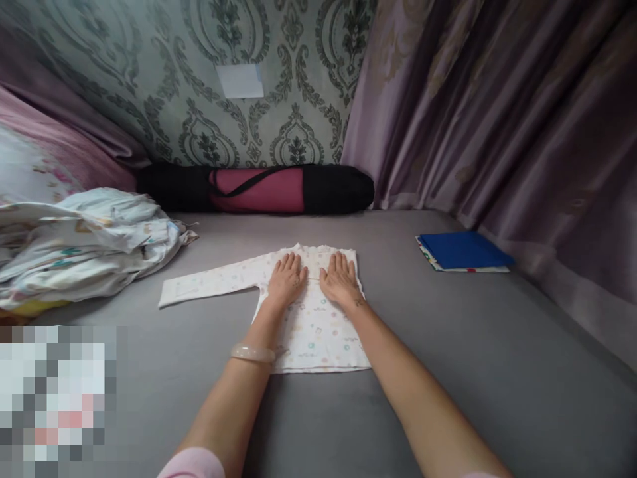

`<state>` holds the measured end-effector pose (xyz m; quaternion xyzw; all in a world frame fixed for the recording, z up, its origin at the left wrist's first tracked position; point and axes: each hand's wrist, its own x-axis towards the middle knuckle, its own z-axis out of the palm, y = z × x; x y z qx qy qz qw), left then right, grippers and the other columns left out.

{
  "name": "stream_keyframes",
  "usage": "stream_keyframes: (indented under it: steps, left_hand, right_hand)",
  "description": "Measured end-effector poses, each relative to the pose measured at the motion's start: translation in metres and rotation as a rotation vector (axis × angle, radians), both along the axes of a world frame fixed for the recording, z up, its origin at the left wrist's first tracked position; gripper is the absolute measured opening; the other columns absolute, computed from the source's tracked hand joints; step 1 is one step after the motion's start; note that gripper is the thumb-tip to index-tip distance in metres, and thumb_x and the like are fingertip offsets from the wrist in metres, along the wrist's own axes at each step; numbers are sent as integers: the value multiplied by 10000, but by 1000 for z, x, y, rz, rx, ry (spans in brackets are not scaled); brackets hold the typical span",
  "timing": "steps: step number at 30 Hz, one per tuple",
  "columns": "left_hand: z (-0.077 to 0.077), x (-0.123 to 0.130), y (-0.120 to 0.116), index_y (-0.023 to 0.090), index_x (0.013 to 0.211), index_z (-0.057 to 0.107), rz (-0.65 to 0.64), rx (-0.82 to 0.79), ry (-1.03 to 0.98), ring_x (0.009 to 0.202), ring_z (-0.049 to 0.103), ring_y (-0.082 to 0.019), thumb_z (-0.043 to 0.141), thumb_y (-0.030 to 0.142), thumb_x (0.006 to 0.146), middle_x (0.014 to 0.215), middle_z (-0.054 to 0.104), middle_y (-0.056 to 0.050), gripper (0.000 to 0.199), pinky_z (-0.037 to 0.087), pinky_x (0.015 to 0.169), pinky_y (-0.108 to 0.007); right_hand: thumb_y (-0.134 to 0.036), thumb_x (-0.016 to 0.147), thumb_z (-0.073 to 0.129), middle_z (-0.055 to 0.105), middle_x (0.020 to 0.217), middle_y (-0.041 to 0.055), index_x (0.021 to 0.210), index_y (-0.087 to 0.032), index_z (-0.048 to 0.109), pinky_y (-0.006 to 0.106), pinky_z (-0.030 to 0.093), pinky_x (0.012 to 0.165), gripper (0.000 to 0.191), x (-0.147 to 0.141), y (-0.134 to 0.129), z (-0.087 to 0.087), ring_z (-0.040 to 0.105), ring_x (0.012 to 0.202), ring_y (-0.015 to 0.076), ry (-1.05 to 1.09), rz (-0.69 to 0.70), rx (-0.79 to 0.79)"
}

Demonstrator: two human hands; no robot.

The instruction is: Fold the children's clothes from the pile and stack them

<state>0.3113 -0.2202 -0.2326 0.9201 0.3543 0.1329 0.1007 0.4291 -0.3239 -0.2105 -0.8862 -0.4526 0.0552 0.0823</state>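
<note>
A small white long-sleeved shirt with a pale printed pattern lies spread on a grey surface. Its left-side sleeve stretches out to the left; on the right no sleeve sticks out, and where it lies is hidden. My left hand rests flat on the upper left of the shirt, fingers stretched out. Flat on the upper right of the shirt is my right hand, its fingers also extended. Neither hand grips the cloth. A pale bangle circles my left wrist.
Crumpled printed fabric is heaped at the left. A long black and dark-pink bag lies along the patterned wall. To the right sits a folded blue cloth beside purple curtains. The lower left corner is pixelated.
</note>
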Motion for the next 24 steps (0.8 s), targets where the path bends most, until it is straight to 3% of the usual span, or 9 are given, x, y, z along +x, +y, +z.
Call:
stream_keyframes:
  steps: [6,15,24]
  left_hand:
    - [7,-1,-5,36,1414,392,44,-15,13,1419,257,-311,328,379,954,1498,340,-210,577,205,1147,-474]
    - [6,0,-7,16,1438,355,155,56,112,1429,227,-311,248,421,966,1526,283,-211,631,211,1153,-433]
    - [13,-2,-5,38,1477,276,171,-3,195,1449,171,-287,197,508,942,1552,235,-166,717,100,1169,-512]
  right_hand:
    - [-373,958,230,154,1574,164,1488,16,209,445,81,1160,658,16,-13,1,108,1449,282,-17,-40,2]
    - [-353,960,272,182,1559,207,1467,49,245,393,106,1156,648,16,-17,-4,150,1438,292,-69,-98,64]
    - [-372,961,276,232,1542,219,1464,57,251,390,136,1148,661,20,-16,-10,209,1416,310,-61,-151,81]
